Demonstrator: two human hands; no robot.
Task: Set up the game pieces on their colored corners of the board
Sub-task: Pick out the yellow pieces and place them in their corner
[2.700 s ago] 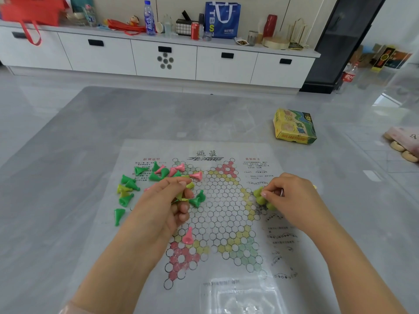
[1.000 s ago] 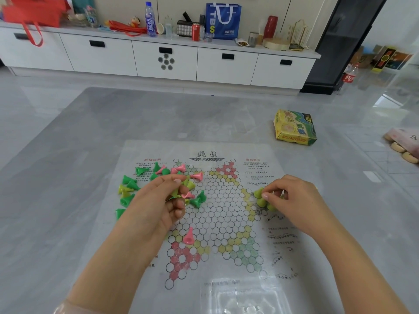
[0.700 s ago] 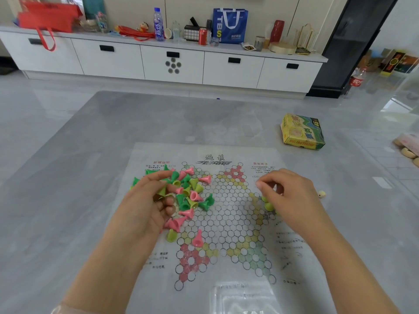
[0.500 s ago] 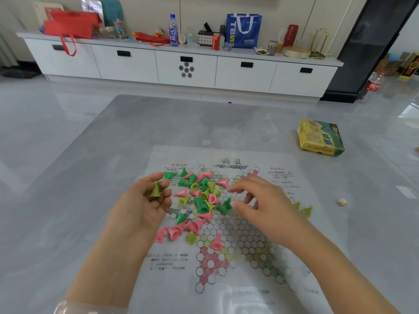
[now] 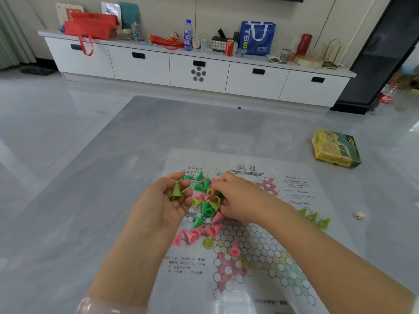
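Having crossed from the board's (image 5: 260, 245) three o'clock edge, the right hand (image 5: 240, 200) is pinching into the pile of cones (image 5: 207, 209); the left hand (image 5: 167, 200) is cradling one yellow-green cone (image 5: 176, 190) at nine o'clock.

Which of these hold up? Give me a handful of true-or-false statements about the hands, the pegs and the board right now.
1. The left hand holds a yellow-green peg. True.
2. The right hand rests on the yellow box. False: it reaches into the pile of pegs; the box lies apart, far right.
3. One pink peg stands at the near pink corner of the board. True.
4. All pegs are sorted on their corners. False: most lie jumbled in the pile.
5. Yellow-green pegs stand past the right forearm. True.
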